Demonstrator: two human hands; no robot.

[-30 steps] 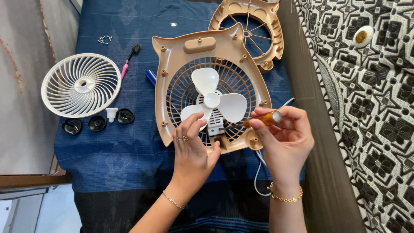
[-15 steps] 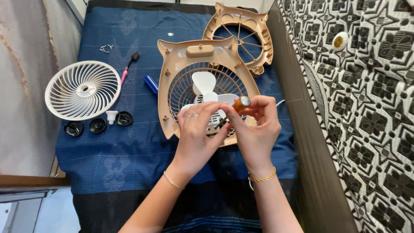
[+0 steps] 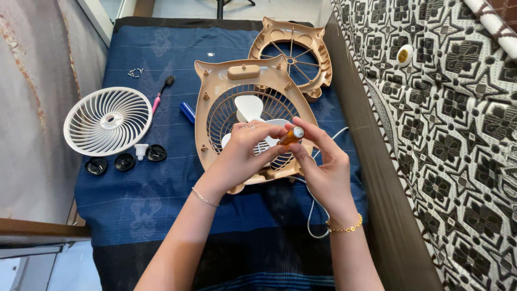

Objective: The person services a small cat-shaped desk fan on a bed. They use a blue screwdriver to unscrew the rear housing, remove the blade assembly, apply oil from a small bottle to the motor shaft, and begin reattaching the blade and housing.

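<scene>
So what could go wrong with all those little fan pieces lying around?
Maybe three things. The tiny screws lie loose near the far edge of the blue cloth, so they could roll off and get lost. The right hand and left hand pinch a small amber-handled tool over the white blades; a slip might scratch or bend them. The white cord loops under the wrists and could snag.
</scene>
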